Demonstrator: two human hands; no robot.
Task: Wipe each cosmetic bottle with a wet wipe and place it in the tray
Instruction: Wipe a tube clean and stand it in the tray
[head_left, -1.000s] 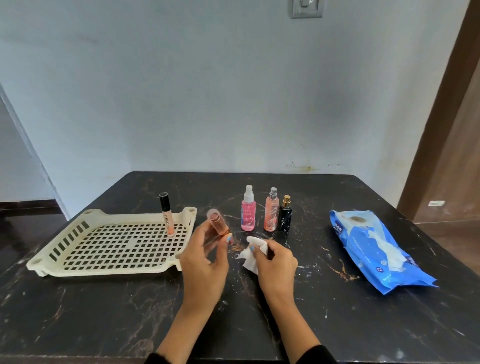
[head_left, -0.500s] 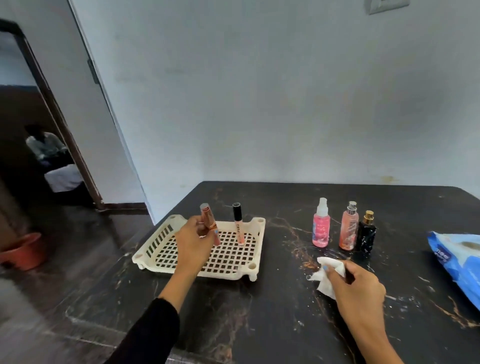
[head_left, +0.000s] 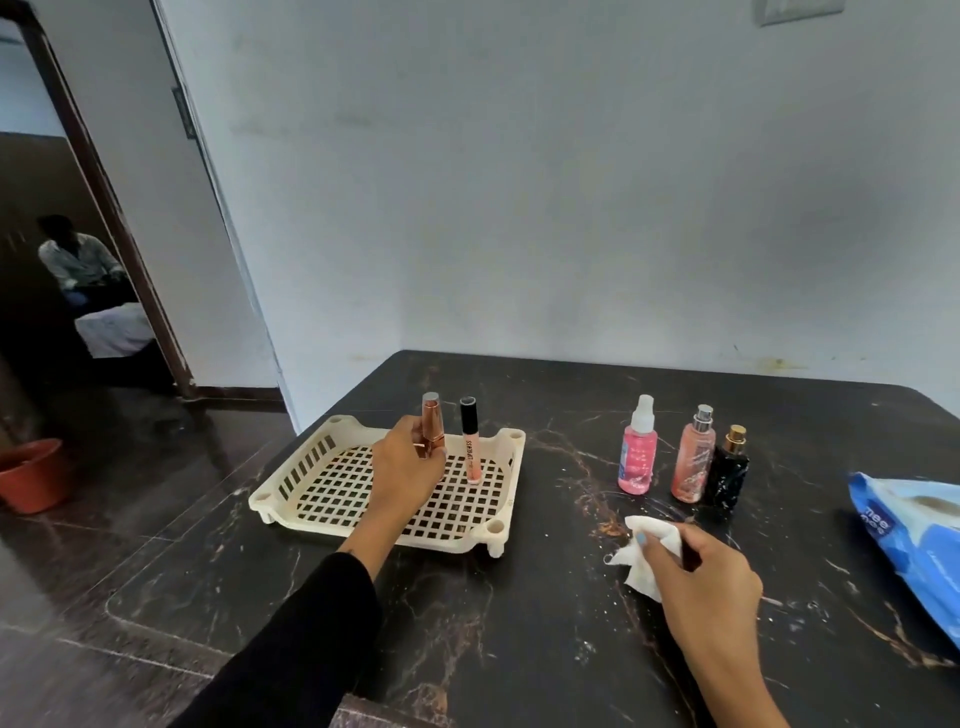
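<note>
Head view, left hand (head_left: 410, 475) gripping rose-gold bottle (head_left: 432, 431) upright over tray (head_left: 306, 512) near table's left edge, beside standing lip-gloss tube (head_left: 471, 441), right hand (head_left: 698, 577) pinching wet wipe (head_left: 652, 540) near front edge.

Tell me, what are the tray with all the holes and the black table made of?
The tray looks like moulded plastic, cream and matt: its grid of square holes and rounded corner posts look cast in one piece. The table looks like polished stone, perhaps marble: it is black with brownish and white veins and shines a little. A printed laminate could look the same, so I cannot be sure.
</note>
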